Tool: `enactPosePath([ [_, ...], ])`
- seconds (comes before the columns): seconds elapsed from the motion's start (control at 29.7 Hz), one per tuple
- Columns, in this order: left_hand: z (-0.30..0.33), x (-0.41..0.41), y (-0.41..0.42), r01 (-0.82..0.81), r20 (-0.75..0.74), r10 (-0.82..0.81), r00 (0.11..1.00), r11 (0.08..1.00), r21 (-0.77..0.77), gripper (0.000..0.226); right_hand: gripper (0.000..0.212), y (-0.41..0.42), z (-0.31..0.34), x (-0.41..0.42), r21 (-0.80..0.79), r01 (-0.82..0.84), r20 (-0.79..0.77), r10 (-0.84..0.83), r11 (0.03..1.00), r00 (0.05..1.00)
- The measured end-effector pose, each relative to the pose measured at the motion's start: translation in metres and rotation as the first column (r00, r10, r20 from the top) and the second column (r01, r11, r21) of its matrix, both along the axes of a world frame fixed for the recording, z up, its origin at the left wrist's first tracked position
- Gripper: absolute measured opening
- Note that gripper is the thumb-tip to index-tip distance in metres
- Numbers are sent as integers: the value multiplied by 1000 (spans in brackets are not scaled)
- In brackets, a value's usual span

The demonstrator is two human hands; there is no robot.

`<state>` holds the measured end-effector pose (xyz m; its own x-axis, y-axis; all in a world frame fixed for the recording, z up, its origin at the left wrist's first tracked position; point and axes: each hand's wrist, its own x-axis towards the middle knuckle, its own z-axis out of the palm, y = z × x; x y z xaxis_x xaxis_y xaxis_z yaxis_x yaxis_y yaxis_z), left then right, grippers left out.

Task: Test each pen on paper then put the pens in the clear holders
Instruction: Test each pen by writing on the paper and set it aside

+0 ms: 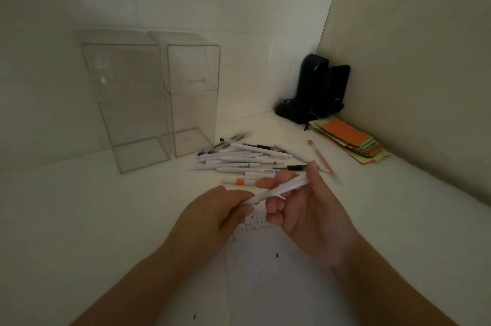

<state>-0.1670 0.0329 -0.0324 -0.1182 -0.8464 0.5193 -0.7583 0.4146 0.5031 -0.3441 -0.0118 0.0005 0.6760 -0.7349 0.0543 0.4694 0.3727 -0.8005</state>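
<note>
At ten o'clock from the hands stand two clear holders, the larger clear holder (127,102) on the left and the narrower clear holder (192,97) touching its right side; both look to have no pens in them yet. The left hand (212,215) sits just left of centre, its fingertips pinching the near end of a white pen (279,189) that runs from seven o'clock up to one o'clock. The right hand (308,208) holds the same pen further along, thumb on top and fingers curled under the barrel, so both hands grip it and it hangs above the desk, not on it. Directly under the hands, toward six o'clock, lies the sheet of paper (279,272), carrying a few small dark marks near its top edge. At twelve o'clock from the hands the pile of pens (239,159) lies loose on the white desk (79,219), with a pink pen (322,161) apart at one o'clock. Farther out at one o'clock rest a stack of coloured paper slips (350,139) and black speakers (318,89) in the corner.

My reading: the pen in hand is being readied, perhaps uncapped or clicked, for its test stroke. Next the tip must come down to six o'clock onto bare paper, then the pen goes to ten o'clock, dropped upright into a holder
</note>
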Motion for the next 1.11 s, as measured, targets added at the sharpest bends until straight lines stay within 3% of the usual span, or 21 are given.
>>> enactPosePath([
  [0.13, 2, 1, -1, 37, -62, -35, 997, 999, 22, 36, 48, -2, -4, 3, 44, -172, 169, 163, 984, 972],
  [0.24, 3, 0, 0, 62, -54, -61, 997, 998, 25, 35, 36, -5, -9, 1, 43, -175, 179, 165, 984, 970],
  [0.34, 5, -1, 0, 70, -53, -69, 996, 997, 21, 37, 46, -6, -12, 2, 54, -153, 180, 141, 987, 974],
  [0.4, 6, -3, 1, 71, -63, -69, 996, 997, 26, 38, 55, -4, -12, 4, 16, -98, 101, 96, 995, 990],
  [0.47, 7, -5, 2, 61, -79, -59, 995, 998, 28, 36, 57, 1, -11, 7, -121, -50, -53, 44, 991, 998],
  [0.54, 8, -4, 2, 62, -74, -58, 996, 997, 54, 32, 44, 6, -9, 10, -324, -3, -226, -74, 946, 971],
  [0.61, 10, 0, 2, 86, -111, -72, 991, 988, 131, 27, 32, 9, -6, 12, -416, 71, -338, -226, 906, 913],
  [0.67, 10, 10, 2, 102, -181, -58, 982, 964, 246, 11, 44, 6, -2, 10, -305, 231, -362, -337, 924, 869],
  [0.78, 7, 23, 0, 50, -178, 6, 984, 950, 310, 19, 61, -3, 4, -1, -213, 395, -420, -449, 893, 789],
  [0.94, 6, 22, -4, 44, -50, -28, 998, 933, 357, 16, 23, 0, 7, -1, -435, 169, -547, -409, 884, 731],
  [1.01, 6, 22, -4, 51, -50, -36, 998, 931, 362, 15, 13, 4, 4, 9, -428, 81, -569, -338, 900, 750],
  [1.11, 6, 22, -5, 61, -41, -50, 998, 931, 360, 17, 21, 11, -1, 22, -384, -42, -596, -213, 922, 774],
])
